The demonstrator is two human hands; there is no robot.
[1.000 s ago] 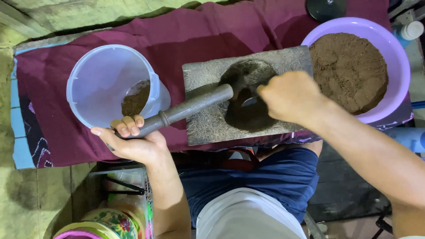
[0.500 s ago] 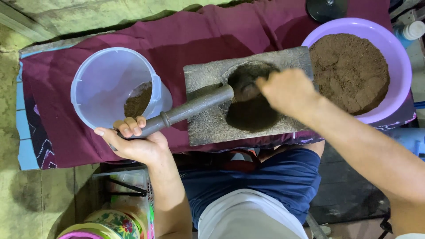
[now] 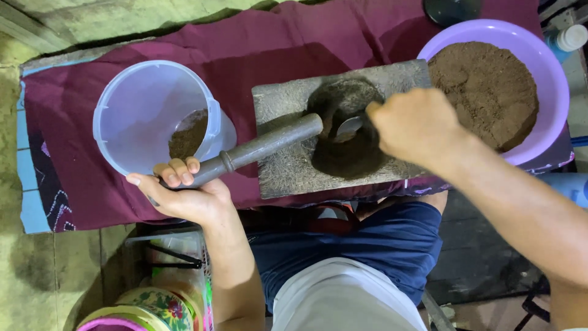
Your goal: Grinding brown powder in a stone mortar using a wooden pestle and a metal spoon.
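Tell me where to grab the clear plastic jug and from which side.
Take the clear plastic jug by its rim on the far-left side, reaching from the left. It lies tilted with its mouth up, and the pestle and left hand crowd its right side.

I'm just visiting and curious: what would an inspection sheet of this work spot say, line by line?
Surface: maroon cloth spread over a low bench.
Job's things: grey stone slab with a hollow holding dark brown powder; dark stone pestle lying across it; metal spoon in the hollow.
Clutter: clear plastic jug with some powder inside; purple plastic basin heaped with brown powder.
Grippers: left hand grips the pestle's handle end; right hand holds the spoon.
Cables: nothing seen.
Surroundings: floral tin near the floor; white-capped bottle at the top right.
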